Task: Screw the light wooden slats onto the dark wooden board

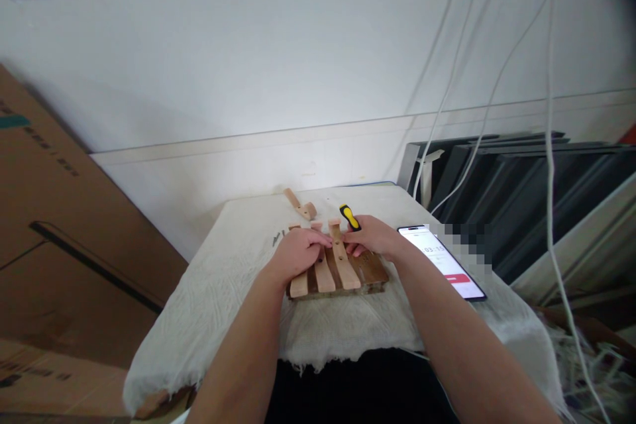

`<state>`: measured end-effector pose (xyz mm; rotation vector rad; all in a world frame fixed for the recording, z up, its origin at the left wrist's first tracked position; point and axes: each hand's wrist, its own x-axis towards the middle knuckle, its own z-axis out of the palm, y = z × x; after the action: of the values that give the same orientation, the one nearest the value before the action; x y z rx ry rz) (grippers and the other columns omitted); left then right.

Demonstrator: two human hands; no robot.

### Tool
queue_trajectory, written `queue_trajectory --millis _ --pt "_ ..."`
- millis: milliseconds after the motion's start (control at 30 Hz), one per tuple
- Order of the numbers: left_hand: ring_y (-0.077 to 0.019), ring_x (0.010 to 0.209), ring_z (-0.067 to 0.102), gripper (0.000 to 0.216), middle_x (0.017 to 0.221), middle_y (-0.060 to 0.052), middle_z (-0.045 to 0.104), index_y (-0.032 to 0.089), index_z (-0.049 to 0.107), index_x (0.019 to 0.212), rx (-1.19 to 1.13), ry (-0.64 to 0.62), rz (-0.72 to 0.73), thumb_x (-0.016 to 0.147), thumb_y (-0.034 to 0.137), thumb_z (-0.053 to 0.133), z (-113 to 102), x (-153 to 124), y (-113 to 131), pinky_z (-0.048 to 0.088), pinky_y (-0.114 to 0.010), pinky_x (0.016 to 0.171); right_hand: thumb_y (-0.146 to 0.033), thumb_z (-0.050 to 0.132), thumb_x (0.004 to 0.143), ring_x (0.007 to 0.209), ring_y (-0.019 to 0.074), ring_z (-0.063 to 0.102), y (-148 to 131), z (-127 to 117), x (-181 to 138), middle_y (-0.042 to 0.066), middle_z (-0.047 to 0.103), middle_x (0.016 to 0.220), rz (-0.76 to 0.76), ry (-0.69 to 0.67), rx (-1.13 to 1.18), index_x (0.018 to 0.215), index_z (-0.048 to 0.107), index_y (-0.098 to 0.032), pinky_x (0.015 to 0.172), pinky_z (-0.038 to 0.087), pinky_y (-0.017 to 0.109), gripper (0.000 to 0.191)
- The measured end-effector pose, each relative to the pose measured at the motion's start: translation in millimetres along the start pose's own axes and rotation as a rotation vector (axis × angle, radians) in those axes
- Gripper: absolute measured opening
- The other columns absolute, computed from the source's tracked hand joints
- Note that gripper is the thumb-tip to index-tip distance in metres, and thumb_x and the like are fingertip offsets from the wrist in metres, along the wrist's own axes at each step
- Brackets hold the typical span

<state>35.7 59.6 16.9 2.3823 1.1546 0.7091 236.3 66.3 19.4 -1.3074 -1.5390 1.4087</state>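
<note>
Several pale wooden hooks (325, 275) lie side by side on a brown wooden board (373, 270). Dark holes show in the one nearest my right hand, the right-hand hook (344, 266). My left hand (298, 253) rests over the hooks on the left, its fingers closed together and their tips beside the right-hand hook; what they pinch, if anything, is hidden. With curled fingers, my right hand (373, 236) holds a screwdriver (349, 217) by its yellow and black handle. The shaft is out of sight, and the fingertips are close to the right-hand hook.
Behind the board lies a loose wooden hook (301, 205). Small dark screws (277, 238) are on the white cloth (223, 291) to the left. A lit phone (447, 268) lies right of my forearm. White cables (550, 212) hang at right; a large cardboard box (74, 225) stands left.
</note>
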Motion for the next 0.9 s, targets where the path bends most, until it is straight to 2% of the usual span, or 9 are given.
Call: queue_trajectory --millis 133,233,333,433,500,633,733,800,900 --pt "-0.0131 0.087 0.067 0.036 0.091 0.001 0.074 0.021 0.075 0.081 -0.037 0.093 -0.053 0.073 0.006 0.043 -4 -2 6 0.049 -0.027 0.088 -0.024 0.068 0.073 0.051 0.0101 0.059 0 -3 0 0.002 0.063 0.065 0.001 0.038 0.048 0.077 0.055 -0.014 0.041 0.046 0.018 0.017" --pt "-0.0134 0.076 0.066 0.033 0.076 0.001 0.073 0.019 0.072 0.066 -0.102 0.273 -0.158 0.071 0.005 0.041 -14 -7 12 0.050 -0.026 0.080 -0.031 0.064 0.077 0.045 0.0079 0.053 -1 -5 2 0.001 0.060 0.064 -0.017 0.191 0.124 0.074 0.052 -0.016 0.035 0.037 0.018 0.019" --pt "-0.0138 0.071 0.063 0.031 0.067 0.000 0.070 0.017 0.069 0.062 -0.216 0.479 -0.239 0.069 0.007 0.041 -32 -13 17 0.049 -0.025 0.072 -0.038 0.055 0.083 0.043 0.0066 0.049 -4 -6 1 -0.001 0.056 0.063 -0.078 0.298 0.251 0.072 0.050 -0.017 0.035 0.033 0.018 0.025" --pt "-0.0110 0.044 0.048 0.028 0.042 0.003 0.051 0.018 0.069 0.070 -0.301 0.589 -0.384 0.071 0.012 0.041 -56 -18 17 0.039 -0.021 0.046 -0.043 0.054 0.083 0.043 0.0071 0.046 -14 -7 -6 -0.003 0.049 0.055 -0.150 0.297 0.303 0.070 0.050 -0.017 0.035 0.030 0.017 0.029" --pt "-0.0101 0.040 0.044 0.027 0.041 0.005 0.047 0.018 0.070 0.079 -0.272 0.542 -0.437 0.075 0.017 0.043 -71 -17 12 0.034 -0.020 0.042 -0.046 0.055 0.082 0.042 0.0072 0.044 -24 -9 -13 -0.003 0.047 0.052 -0.199 0.305 0.295 0.070 0.052 -0.017 0.036 0.029 0.018 0.031" --pt "-0.0135 0.060 0.060 0.026 0.071 -0.003 0.069 0.017 0.071 0.087 0.028 0.332 -0.447 0.076 0.019 0.048 -88 -5 -13 0.046 -0.023 0.058 -0.047 0.058 0.078 0.043 0.0081 0.046 -50 -12 -24 -0.001 0.052 0.058 -0.285 0.331 0.320 0.070 0.053 -0.018 0.035 0.030 0.019 0.032" --pt "-0.0204 0.085 0.065 0.026 0.095 -0.010 0.072 0.016 0.072 0.091 0.307 0.192 -0.518 0.076 0.016 0.051 -83 5 -41 0.049 -0.029 0.078 -0.054 0.054 0.079 0.050 0.0116 0.054 -62 -10 -19 0.003 0.058 0.067 -0.305 0.253 0.277 0.073 0.055 -0.018 0.040 0.040 0.021 0.036" --pt "-0.0225 0.091 0.065 0.027 0.097 -0.012 0.072 0.017 0.072 0.090 0.416 0.126 -0.577 0.077 0.014 0.049 -74 8 -59 0.047 -0.031 0.082 -0.058 0.052 0.079 0.059 0.0148 0.059 -62 -8 -10 0.005 0.061 0.070 -0.300 0.245 0.222 0.073 0.056 -0.018 0.045 0.044 0.023 0.041" --pt "-0.0237 0.089 0.066 0.021 0.093 -0.014 0.071 0.015 0.072 0.086 0.483 0.112 -0.671 0.076 0.022 0.055 -60 7 -80 0.048 -0.031 0.078 -0.059 0.055 0.077 0.060 0.0142 0.059 -48 -8 9 0.003 0.059 0.068 -0.312 0.375 0.184 0.072 0.057 -0.018 0.047 0.045 0.023 0.042"
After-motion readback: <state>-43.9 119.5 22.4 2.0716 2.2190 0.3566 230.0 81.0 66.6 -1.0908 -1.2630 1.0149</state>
